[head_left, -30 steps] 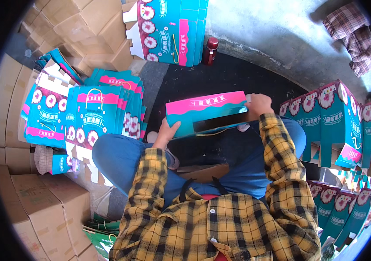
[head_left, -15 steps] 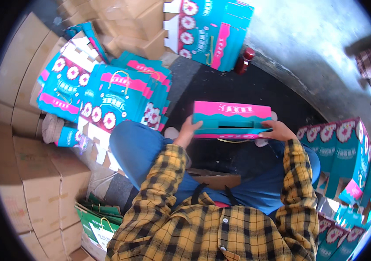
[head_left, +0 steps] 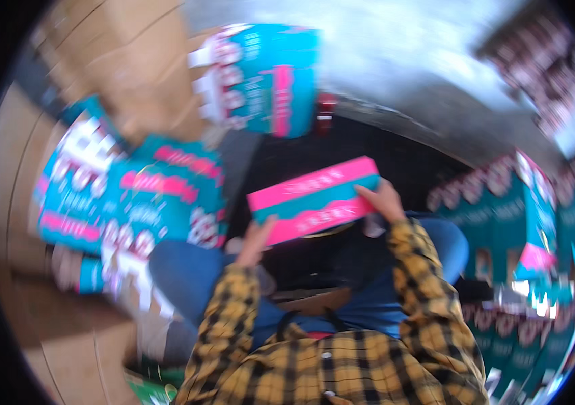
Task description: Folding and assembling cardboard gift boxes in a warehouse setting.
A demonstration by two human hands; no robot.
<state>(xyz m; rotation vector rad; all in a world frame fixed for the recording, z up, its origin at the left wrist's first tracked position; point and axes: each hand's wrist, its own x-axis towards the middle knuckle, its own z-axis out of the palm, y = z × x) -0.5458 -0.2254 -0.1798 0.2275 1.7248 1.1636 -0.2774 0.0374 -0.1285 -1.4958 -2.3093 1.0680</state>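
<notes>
Teal carton (head_left: 314,201), oblong, pink-banded, white-lettered

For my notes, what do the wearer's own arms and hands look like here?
The left hand and right hand are bare, with no gloves. Both arms wear long sleeves in yellow-and-black plaid, matching the shirt. The picture is too blurred to make out rings or small marks.

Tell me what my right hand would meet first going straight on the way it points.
Probably the box: your right hand grips its right end and points up and left towards it. Blur makes depth there hard to judge.
</notes>
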